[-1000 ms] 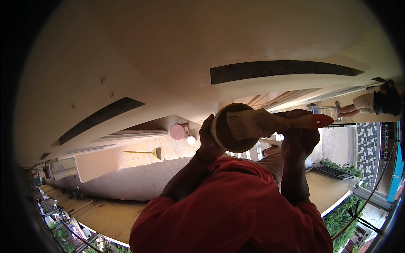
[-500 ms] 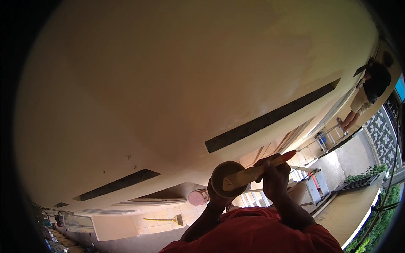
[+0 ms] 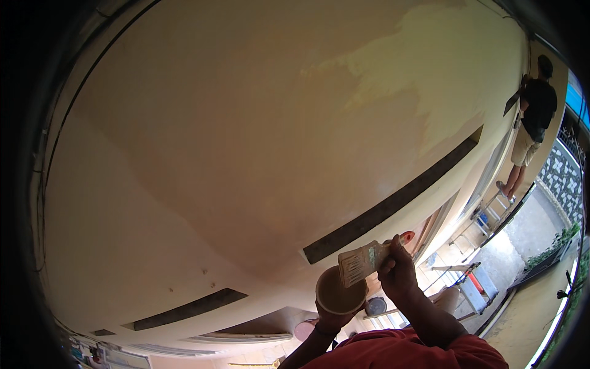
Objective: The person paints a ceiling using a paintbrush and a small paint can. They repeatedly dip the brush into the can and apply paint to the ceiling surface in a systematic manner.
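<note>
A wide, flat paintbrush is at the mouth of a round tub, its pale bristles over the upper right of the opening; whether they touch the rim cannot be told. The right hand holds the brush, fingers closed around its handle, whose red end sticks out above the fist. The left hand supports the tub from below, partly hidden behind it, with the opening facing the camera. Beyond them spreads a large beige wall, with a ragged-edged, yellower area toward the upper right. Two long dark recesses cut into it, one just above the brush, the other at lower left. A pinkish stool shows below. At far right, a person in a dark shirt stands against the wall.
</note>
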Demonstrator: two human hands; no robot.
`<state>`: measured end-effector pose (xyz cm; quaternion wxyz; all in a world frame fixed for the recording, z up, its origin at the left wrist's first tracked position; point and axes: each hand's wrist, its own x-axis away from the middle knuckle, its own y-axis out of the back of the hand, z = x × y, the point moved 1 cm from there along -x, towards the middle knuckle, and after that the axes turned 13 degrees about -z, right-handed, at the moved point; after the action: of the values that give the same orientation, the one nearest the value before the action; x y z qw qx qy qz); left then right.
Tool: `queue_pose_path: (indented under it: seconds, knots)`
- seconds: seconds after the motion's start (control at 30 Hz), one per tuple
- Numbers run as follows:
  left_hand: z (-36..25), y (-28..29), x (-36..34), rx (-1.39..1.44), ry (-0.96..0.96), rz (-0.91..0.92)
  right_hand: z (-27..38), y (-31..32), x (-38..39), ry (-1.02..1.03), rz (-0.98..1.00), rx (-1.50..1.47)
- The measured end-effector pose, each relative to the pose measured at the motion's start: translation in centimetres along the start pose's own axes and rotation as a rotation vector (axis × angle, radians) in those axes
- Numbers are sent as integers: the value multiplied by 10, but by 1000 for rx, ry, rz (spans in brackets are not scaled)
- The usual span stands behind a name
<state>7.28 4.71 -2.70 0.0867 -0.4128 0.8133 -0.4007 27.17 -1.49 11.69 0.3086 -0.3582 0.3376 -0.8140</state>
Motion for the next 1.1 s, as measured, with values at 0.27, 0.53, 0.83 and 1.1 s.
queue_pose_path:
  seconds: [0.27, 0.53, 0.83, 1.1]
  knots:
    - [3, 0, 12, -19, 11, 129, 139, -132, -33, 582, 434, -385]
    - [-3, -14, 25, 640, 346, 198, 187, -193, -70, 1200, 141, -172]
    - [-7, -4, 38, 667, 328, 159, 151, -185, -37, 2305, 5, 548]
    - [-7, -6, 36, 688, 361, 153, 93, -209, 15, 2153, 559, 432]
